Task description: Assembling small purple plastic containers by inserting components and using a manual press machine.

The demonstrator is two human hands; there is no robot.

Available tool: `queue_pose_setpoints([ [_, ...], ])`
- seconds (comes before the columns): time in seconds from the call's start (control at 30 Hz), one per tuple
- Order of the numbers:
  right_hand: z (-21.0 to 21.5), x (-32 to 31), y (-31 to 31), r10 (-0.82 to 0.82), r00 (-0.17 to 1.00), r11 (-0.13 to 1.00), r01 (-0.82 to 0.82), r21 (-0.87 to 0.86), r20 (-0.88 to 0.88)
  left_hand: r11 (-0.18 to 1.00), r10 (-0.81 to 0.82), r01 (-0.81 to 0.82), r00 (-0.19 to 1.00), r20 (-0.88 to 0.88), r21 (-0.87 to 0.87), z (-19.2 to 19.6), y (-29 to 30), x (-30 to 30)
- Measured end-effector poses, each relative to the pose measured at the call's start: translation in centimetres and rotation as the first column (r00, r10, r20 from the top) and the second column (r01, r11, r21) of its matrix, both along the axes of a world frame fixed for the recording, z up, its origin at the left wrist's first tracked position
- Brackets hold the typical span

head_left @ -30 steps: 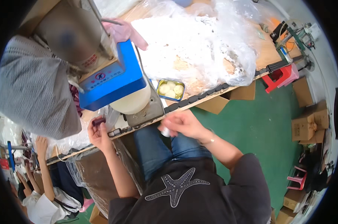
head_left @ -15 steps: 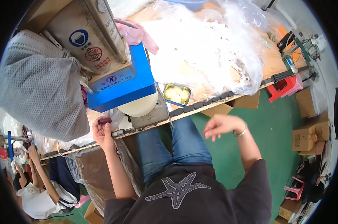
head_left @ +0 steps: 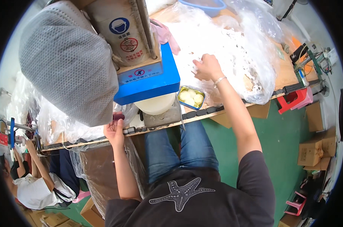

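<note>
My left hand [head_left: 114, 132] is at the table's front edge, its fingers closed on a small dark maroon cylinder [head_left: 118, 116]. Part of that hand is covered by a grey mesh fabric bag [head_left: 69, 64] hanging in front. Across the table, my right hand [head_left: 208, 68] dips over a glaring white heap of small pieces [head_left: 224, 49] on clear plastic sheeting, fingers curled in. Whatever lies between those fingertips is lost in the glare. Between my hands stands a machine with a blue housing [head_left: 148, 83] and a round cream part [head_left: 155, 104] beneath it.
A small tin [head_left: 191, 97] with pale yellowish round pieces sits right of the machine. Dark padding [head_left: 209, 110] lines the table's edge. At the back is a blue basin [head_left: 205, 5]; red and pink stools [head_left: 292, 100] and cartons [head_left: 311, 150] stand right. A co-worker [head_left: 39, 189] sits left.
My right hand has gone from above the floor by my lap up and forward onto the white heap. The left keeps the maroon cylinder; the whole view has shifted slightly.
</note>
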State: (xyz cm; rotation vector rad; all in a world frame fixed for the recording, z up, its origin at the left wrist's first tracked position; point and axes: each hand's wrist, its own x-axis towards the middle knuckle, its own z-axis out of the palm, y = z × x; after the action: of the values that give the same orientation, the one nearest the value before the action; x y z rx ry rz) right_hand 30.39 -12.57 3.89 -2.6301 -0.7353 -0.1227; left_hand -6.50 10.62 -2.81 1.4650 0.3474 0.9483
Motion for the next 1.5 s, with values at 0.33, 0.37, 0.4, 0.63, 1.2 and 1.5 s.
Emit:
queue_pose_setpoints([
  [0.33, -2.5, -0.3, -0.2, 0.001, 0.99, 0.938, 0.048, 0.343, -0.139, 1.0, -0.016, 0.015, 0.999, 0.044, 0.025, 0.1, -0.1, 0.1],
  [0.37, -3.0, 0.1, -0.5, 0.019, 0.989, 0.907, 0.045, 0.42, -0.146, 1.0, -0.019, 0.018, 0.999, 0.048, 0.015, 0.0, -0.2, 0.2],
  [0.4, -3.5, 0.4, -0.8, 0.025, 0.989, 0.908, 0.038, 0.417, -0.145, 1.0, -0.021, 0.021, 0.998, 0.052, 0.005, -0.2, -0.2, 0.2],
  [0.63, -4.8, 1.1, -0.9, 0.193, 0.956, 0.816, -0.03, 0.578, -0.223, 1.0, -0.012, 0.012, 0.999, 0.044, -0.007, -0.3, -0.1, 0.7],
  [1.2, -0.8, -20.0, 0.9, 0.59, 0.792, 0.672, -0.374, 0.639, -0.157, 0.999, -0.026, 0.03, 0.997, 0.075, -0.045, 1.2, -0.9, 0.5],
  [1.5, -0.2, -19.8, 1.4, 0.592, 0.806, 0.719, -0.509, 0.474, -0.033, 0.98, -0.092, 0.096, 0.995, -0.03, 0.177, 5.1, -7.6, 2.4],
])
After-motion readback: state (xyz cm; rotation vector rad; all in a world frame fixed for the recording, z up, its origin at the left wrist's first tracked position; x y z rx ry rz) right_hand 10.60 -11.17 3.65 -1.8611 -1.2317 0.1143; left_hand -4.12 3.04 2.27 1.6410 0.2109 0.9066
